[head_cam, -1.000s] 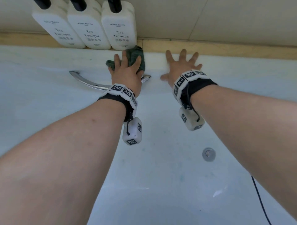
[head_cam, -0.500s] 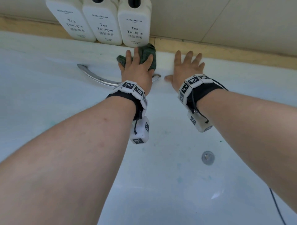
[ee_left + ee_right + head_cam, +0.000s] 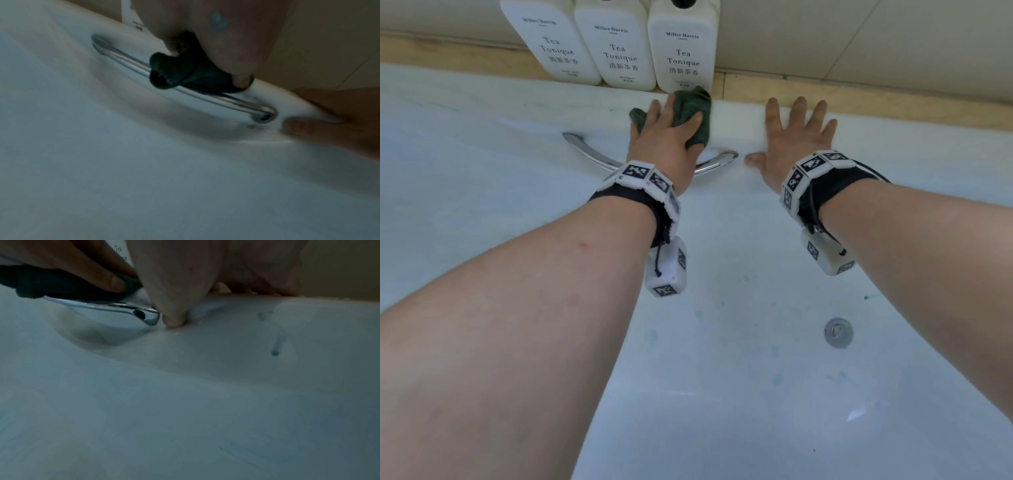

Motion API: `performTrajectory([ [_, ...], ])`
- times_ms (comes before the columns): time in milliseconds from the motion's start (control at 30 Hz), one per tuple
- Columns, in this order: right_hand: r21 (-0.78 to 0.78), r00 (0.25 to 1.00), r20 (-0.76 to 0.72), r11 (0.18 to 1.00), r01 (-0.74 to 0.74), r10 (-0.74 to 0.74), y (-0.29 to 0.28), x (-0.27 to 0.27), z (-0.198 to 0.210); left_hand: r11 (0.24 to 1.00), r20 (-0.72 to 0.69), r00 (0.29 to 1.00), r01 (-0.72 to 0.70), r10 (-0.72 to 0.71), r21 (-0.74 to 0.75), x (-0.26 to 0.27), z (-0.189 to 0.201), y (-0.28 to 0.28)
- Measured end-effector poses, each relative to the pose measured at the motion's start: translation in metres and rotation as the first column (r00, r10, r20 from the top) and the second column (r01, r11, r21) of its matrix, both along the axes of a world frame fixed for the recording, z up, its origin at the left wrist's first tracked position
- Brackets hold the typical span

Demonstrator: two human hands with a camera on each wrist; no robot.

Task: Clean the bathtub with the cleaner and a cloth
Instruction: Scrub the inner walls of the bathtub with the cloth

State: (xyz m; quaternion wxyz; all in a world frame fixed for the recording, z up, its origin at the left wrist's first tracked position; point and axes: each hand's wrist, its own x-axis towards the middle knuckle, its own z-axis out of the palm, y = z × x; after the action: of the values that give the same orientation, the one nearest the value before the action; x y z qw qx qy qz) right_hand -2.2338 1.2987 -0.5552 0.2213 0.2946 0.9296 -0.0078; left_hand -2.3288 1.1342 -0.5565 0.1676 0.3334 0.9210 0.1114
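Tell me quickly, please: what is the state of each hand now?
Left hand: open, fingers straight, pressing the cloth on the tub.
Right hand: open, fingers spread flat on the tub, holding nothing.

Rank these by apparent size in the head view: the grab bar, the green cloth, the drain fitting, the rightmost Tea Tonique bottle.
1. grab bar, longest span
2. rightmost bottle, cropped at the top
3. green cloth, partly under the left hand, so unsure
4. drain fitting

bottles (image 3: 619, 48) – 3 | cloth (image 3: 693, 113) – 1 | grab bar (image 3: 592, 154) – 1 | drain (image 3: 838, 331) – 1 | hands – 2
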Motion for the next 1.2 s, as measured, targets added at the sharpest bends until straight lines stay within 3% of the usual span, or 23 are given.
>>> performTrajectory([
  [167, 0.025, 0.999, -0.038, 1.000, -0.011, 0.012, -0.001, 0.004, -0.003, 0.983, -0.142, 0.988, -0.027, 0.053, 0.183, -0.006, -0.028, -0.039],
  [400, -0.072, 0.985, -0.170, 0.997, -0.038, 0.025, 0.005, 0.005, -0.005, 0.962, -0.170, 0.979, -0.068, 0.116, 0.266, -0.009, -0.038, -0.034],
  [500, -0.110, 0.976, -0.210, 0.993, 0.035, -0.057, -0.001, -0.002, -0.005, 0.955, -0.171, 0.977, -0.073, 0.126, 0.289, -0.008, -0.040, -0.033],
  [600, -0.044, 0.962, -0.258, 0.996, 0.083, -0.092, -0.010, -0.009, -0.012, 0.951, -0.198, 0.972, -0.061, 0.125, 0.302, -0.007, -0.042, -0.033],
  [800, 0.064, 0.959, -0.282, 0.998, 0.024, -0.005, -0.016, -0.017, -0.016, 0.942, -0.232, 0.963, -0.054, 0.137, 0.331, -0.007, -0.047, -0.034],
  [1033, 0.060, 0.949, -0.314, 0.998, 0.010, 0.009, -0.016, -0.019, -0.018, 0.939, -0.223, 0.964, -0.062, 0.144, 0.338, -0.006, -0.049, -0.033],
  [1200, 0.010, 0.922, -0.366, 0.990, 0.139, -0.126, -0.021, -0.033, -0.019, 0.935, -0.237, 0.960, -0.063, 0.153, 0.348, -0.007, -0.048, -0.034],
])
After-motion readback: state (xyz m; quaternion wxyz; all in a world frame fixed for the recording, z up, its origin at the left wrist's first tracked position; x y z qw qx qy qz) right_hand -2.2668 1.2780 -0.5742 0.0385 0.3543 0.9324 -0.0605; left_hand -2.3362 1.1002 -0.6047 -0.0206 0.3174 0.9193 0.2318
